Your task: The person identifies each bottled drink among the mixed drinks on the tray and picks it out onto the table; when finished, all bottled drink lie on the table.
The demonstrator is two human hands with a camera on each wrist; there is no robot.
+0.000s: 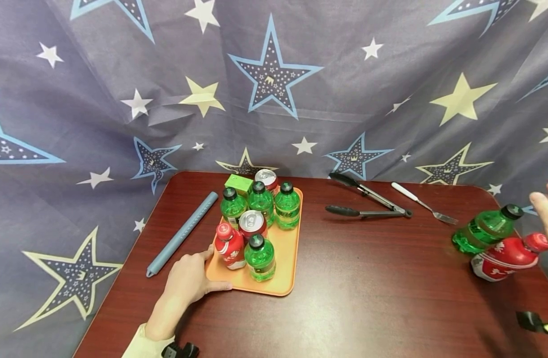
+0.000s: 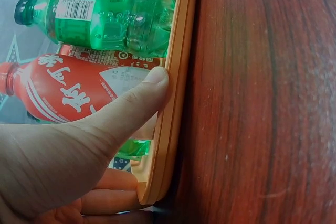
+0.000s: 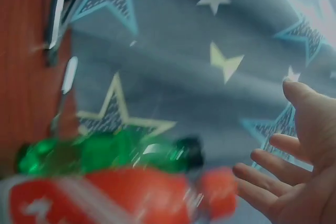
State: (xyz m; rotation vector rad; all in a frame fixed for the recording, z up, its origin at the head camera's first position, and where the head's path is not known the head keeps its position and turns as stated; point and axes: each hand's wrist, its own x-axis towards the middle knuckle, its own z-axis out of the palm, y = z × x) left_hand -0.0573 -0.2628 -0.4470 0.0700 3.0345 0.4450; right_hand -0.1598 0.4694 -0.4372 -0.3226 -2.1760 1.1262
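My left hand (image 1: 189, 276) holds the near left corner of an orange tray (image 1: 284, 258); its thumb lies on the near rim and its fingers are at the left side. Crowded on the tray are several green soda bottles (image 1: 260, 258), a red bottle (image 1: 229, 247), two soda cans (image 1: 252, 223) and a green box (image 1: 239, 184). At the right edge, my right hand (image 3: 304, 166) is spread and holds nothing. Beside it stand another red bottle (image 1: 506, 259) and another green bottle (image 1: 485, 230), side by side. The right hand is cut off in the head view.
Left of the tray lies a blue-grey stick (image 1: 182, 234). Black-tipped tongs (image 1: 376, 196) rest spread toward the table's back, with a white-handled fork (image 1: 423, 203) to their right. A star-patterned cloth (image 1: 327, 109) hangs behind the dark wooden table (image 1: 363, 298).
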